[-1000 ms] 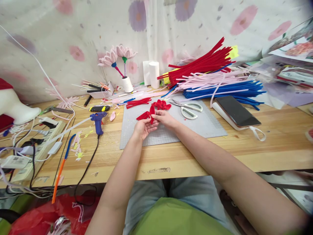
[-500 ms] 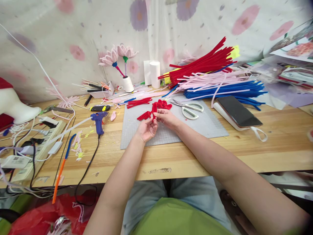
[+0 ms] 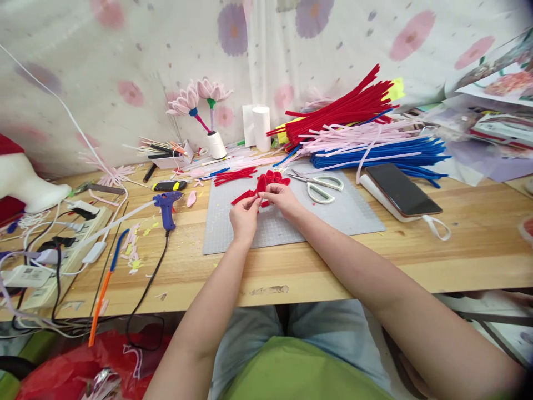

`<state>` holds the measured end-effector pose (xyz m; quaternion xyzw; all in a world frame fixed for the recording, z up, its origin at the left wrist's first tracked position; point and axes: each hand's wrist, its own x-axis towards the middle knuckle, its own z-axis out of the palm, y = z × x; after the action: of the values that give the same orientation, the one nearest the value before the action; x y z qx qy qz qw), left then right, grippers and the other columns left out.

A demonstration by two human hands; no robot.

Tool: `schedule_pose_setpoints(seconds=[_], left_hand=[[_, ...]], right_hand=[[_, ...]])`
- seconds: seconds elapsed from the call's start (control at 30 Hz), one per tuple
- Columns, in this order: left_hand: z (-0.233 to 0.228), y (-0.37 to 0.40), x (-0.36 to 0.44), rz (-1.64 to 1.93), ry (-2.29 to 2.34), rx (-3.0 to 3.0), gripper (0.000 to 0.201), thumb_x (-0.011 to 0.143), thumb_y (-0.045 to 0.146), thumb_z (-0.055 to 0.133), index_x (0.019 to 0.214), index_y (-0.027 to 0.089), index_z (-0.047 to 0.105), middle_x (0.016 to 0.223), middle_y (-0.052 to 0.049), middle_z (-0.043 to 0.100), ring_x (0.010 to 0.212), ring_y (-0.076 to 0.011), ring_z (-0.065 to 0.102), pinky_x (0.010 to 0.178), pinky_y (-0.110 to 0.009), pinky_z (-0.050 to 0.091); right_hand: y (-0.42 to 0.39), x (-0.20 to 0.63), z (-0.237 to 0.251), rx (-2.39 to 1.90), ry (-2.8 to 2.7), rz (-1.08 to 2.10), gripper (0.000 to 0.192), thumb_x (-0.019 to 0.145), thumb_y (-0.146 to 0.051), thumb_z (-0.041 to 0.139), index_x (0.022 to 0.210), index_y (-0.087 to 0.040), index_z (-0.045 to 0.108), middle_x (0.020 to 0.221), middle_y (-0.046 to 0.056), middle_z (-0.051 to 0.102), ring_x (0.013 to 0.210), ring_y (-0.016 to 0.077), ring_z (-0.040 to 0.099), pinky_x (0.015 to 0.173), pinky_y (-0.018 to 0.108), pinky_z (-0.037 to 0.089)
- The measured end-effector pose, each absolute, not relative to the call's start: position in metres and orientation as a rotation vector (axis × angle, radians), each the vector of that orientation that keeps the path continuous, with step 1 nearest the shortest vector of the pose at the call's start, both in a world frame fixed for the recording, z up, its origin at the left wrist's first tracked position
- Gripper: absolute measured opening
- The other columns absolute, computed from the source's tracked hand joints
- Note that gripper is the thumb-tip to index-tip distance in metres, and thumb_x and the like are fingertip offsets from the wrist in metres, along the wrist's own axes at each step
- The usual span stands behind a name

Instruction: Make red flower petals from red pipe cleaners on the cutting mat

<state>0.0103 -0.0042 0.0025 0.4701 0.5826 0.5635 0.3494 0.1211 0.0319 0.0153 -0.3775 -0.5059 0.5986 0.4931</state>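
Observation:
Over the grey cutting mat (image 3: 341,214), my left hand (image 3: 245,218) and my right hand (image 3: 283,199) meet at the fingertips. Both pinch a red pipe cleaner (image 3: 261,184) bent into a petal-like loop, which stands up between them. Its lower end is hidden by my fingers. Just behind lie finished-looking red pipe-cleaner loops (image 3: 277,177). Short cut red pipe cleaners rest on the mat in two bunches, one (image 3: 235,175) farther back and one (image 3: 244,196) beside my left hand. White-handled scissors (image 3: 320,186) lie with blades apart to the right of my right hand.
A blue glue gun (image 3: 166,208) and a utility knife (image 3: 169,186) lie on the left, near a cabled power strip (image 3: 66,261). Bundles of red (image 3: 337,111) and blue pipe cleaners (image 3: 378,155) are stacked at the back right. A phone (image 3: 403,189) rests in front of them.
My left hand has turned from palm up to back of hand up, its fingers now closed at the base of the red loop. The loop has tilted and shows its rounded shape.

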Motion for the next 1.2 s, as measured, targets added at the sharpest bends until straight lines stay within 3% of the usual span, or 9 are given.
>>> schedule_pose_setpoints(seconds=[0.33,0.63,0.73,0.9,1.07,1.2], left_hand=[[0.016,-0.004,0.010,1.216,1.155,0.681,0.002,0.069,0.010,0.060,0.071,0.009,0.061,0.060,-0.002,0.062,0.055,-0.0082,0.057,0.065,-0.027,0.051],[0.018,-0.002,-0.004,0.892,0.854,0.450,0.016,0.081,0.010,0.046,0.073,0.011,0.060,0.064,0.000,0.060,0.061,-0.0036,0.059,0.057,-0.012,0.048],[0.014,-0.001,-0.004,0.985,0.954,0.670,0.010,0.077,0.019,0.055,0.082,0.012,0.060,0.075,-0.003,0.064,0.069,-0.0084,0.061,0.063,-0.020,0.050],[0.006,-0.002,0.006,1.252,1.514,1.477,0.030,0.062,0.026,0.069,0.087,0.014,0.059,0.086,-0.006,0.065,0.078,-0.0149,0.061,0.073,-0.029,0.047],[0.005,-0.003,0.015,1.190,1.946,1.962,0.017,0.075,0.031,0.055,0.085,0.018,0.059,0.083,-0.005,0.065,0.081,-0.0173,0.060,0.074,-0.030,0.044],[0.005,-0.002,0.018,1.067,2.064,2.070,0.018,0.077,0.030,0.051,0.088,0.019,0.060,0.087,-0.005,0.066,0.085,-0.0189,0.060,0.074,-0.030,0.043]], right_hand=[[0.035,0.123,0.008,-0.817,-1.193,1.558,0.025,0.052,-0.027,0.072,0.053,-0.015,0.050,0.050,-0.005,0.054,0.049,0.0067,0.048,0.051,0.022,0.036],[0.036,0.131,0.011,-0.685,-1.147,1.863,0.023,0.055,-0.026,0.072,0.058,-0.013,0.054,0.055,-0.001,0.058,0.048,0.0066,0.050,0.051,0.021,0.036],[0.039,0.131,0.009,-0.761,-1.110,1.793,0.027,0.052,-0.026,0.073,0.054,-0.014,0.048,0.050,-0.003,0.054,0.045,0.0057,0.046,0.047,0.021,0.032],[0.041,0.123,0.005,-0.956,-1.063,1.507,0.033,0.051,-0.028,0.070,0.047,-0.017,0.039,0.039,-0.008,0.038,0.038,0.0031,0.030,0.042,0.021,0.022],[0.038,0.114,0.006,-1.103,-1.025,1.352,0.028,0.053,-0.027,0.065,0.046,-0.017,0.041,0.042,-0.007,0.041,0.041,0.0040,0.035,0.045,0.022,0.027],[0.038,0.113,0.006,-1.121,-1.011,1.357,0.027,0.053,-0.027,0.064,0.047,-0.017,0.041,0.043,-0.007,0.043,0.042,0.0041,0.036,0.044,0.021,0.028]])
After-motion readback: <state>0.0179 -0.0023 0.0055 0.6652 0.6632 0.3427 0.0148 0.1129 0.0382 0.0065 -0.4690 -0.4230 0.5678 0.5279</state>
